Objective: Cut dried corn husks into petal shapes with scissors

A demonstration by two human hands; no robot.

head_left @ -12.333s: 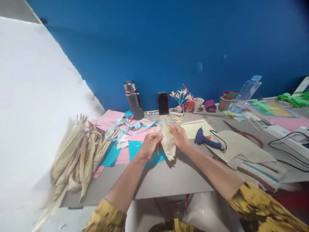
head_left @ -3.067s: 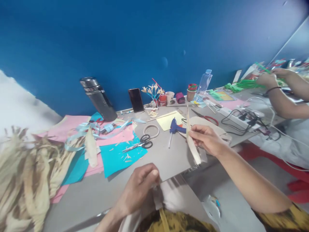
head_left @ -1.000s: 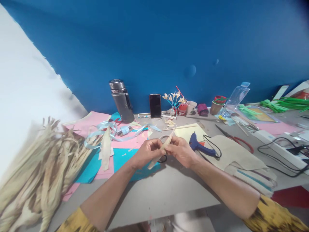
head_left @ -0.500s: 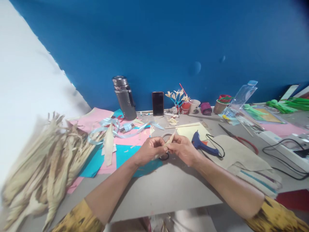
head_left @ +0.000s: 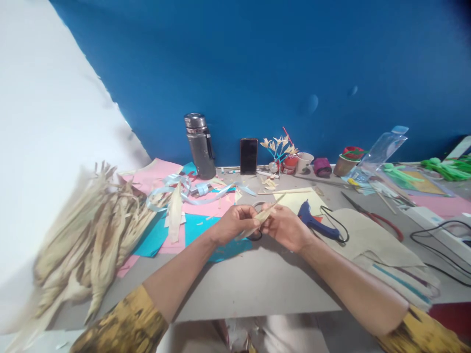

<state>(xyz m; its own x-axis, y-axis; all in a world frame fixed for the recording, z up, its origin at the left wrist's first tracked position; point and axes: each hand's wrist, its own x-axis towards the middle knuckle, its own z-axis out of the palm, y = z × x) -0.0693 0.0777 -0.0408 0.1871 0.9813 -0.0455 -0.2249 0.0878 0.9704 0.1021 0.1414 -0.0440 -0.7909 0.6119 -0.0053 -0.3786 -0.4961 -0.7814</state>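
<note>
Over the middle of the table, a narrow pale strip of dried corn husk [head_left: 264, 215] slants up to the right with a pointed tip. My left hand [head_left: 237, 224] pinches its lower part between thumb and fingers. Curled fingers of my right hand [head_left: 285, 228] hold the strip from the other side, more loosely. Just beyond and below the hands, dark-handled scissors [head_left: 256, 236] are partly hidden. A blue glue gun [head_left: 317, 223] with a black cord lies right of my right hand. A wider husk piece [head_left: 175, 213] lies to the left on paper.
A heap of dried corn husks [head_left: 91, 240] fills the left side. Blue ribbon [head_left: 165, 193] lies over pink and blue paper. Along the wall stand a flask [head_left: 200, 147], a phone [head_left: 248, 157], husk flowers [head_left: 277, 147] and cups. Pliers-like red-handled shears [head_left: 382, 223] and a power strip [head_left: 437, 230] are right.
The fingers of my right hand have loosened and turned more palm-up, showing more of the husk strip. My left hand keeps its pinch. The whole view has shifted slightly.
</note>
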